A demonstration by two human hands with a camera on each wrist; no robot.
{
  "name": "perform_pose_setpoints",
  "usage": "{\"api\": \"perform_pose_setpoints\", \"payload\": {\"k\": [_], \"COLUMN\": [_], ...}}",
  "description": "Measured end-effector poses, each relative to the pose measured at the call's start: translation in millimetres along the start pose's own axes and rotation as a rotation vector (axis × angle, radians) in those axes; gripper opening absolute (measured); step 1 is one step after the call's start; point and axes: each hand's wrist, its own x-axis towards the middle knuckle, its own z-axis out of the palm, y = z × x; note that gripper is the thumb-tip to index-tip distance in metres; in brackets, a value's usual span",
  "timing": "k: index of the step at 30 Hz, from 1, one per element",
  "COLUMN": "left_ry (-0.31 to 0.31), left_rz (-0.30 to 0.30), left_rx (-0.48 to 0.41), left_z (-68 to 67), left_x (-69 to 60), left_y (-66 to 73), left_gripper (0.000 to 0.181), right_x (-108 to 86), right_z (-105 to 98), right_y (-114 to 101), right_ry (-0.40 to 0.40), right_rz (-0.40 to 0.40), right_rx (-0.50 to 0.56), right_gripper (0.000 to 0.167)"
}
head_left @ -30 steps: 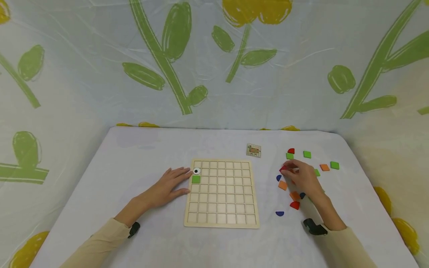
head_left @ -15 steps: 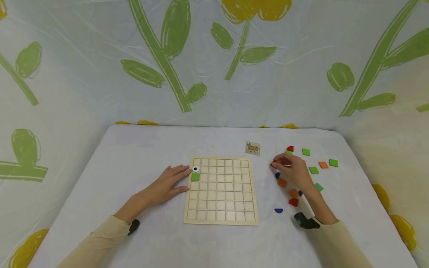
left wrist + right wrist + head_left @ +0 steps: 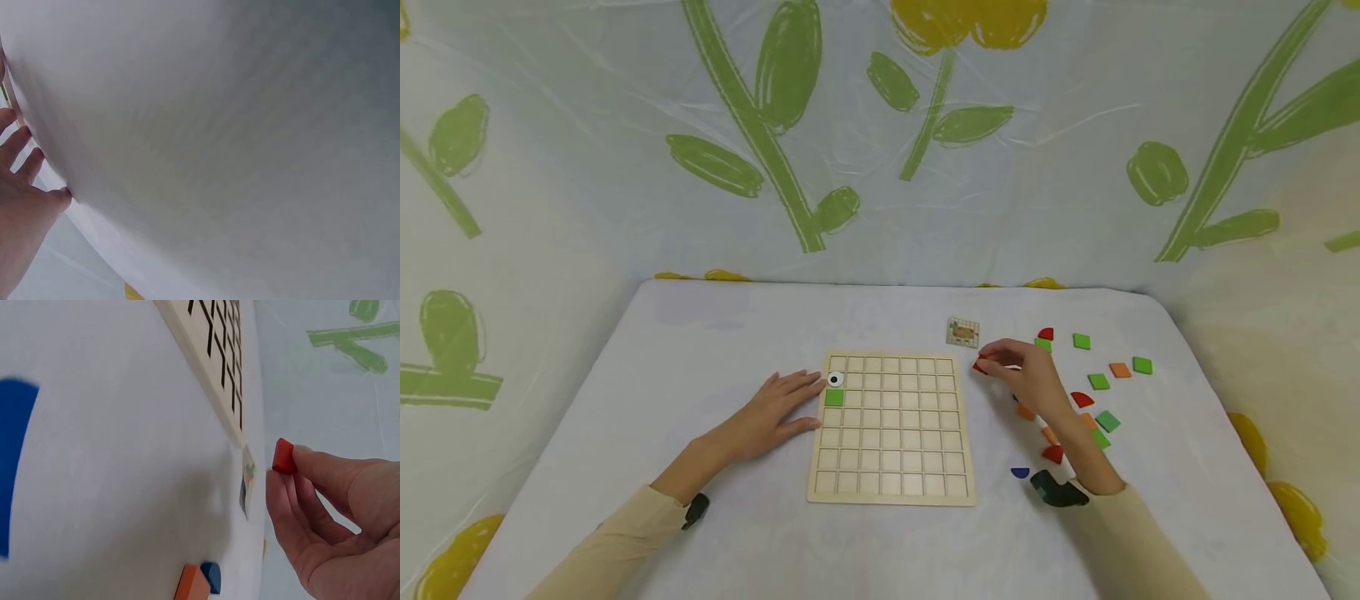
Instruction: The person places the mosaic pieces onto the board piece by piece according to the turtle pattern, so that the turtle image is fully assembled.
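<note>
Right hand (image 3: pixel 1026 379) pinches 1 red piece (image 3: pixel 284 457) just off the board's edge (image 3: pixel 207 380).

Head cam looks a bit dim and flat tbh, soft light all over the white cloth-covered table (image 3: pixel 910 550), slightly warmer on the right-hand white floral-print fabric wall (image 3: pixel 1285 325). There's a fuzzy shadow beside the right beige fabric sleeve (image 3: pixel 1142 542); can't pin down where the light comes from. Left wrist view is murkier, darkest top right, with faint ripply banding. Right wrist: the flat blue half-circle piece (image 3: pixel 15 456) is blurred, the small red block (image 3: pixel 284 455) crisper.
</note>
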Motion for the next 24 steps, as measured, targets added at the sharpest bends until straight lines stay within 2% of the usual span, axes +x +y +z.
{"api": "perform_pose_setpoints", "payload": {"k": [4,10,24], "left_ry": [-0.004,-0.004,-0.011], "left_rz": [-0.007,-0.006,-0.008], "left_rx": [-0.001,-0.003,-0.005], "left_z": [0.1,-0.8,-1.4], "left_x": [0.0,0.2,0.1], "left_y": [-0.8,1.6,1.8], "left_gripper": [0.067,0.067,0.067], "right_x": [4.4,12.0,28.6], "right_z": [7.5,21.9,65.4], "right_y": [-4.8,-18.9,-52.8], "right_ry": [-0.009,-0.033,-0.110], "right_rz": [-0.013,-0.047,-0.179], "right_rx": [0.055,0.068,0.128], "right_gripper": [0.017,0.015,0.013]}}
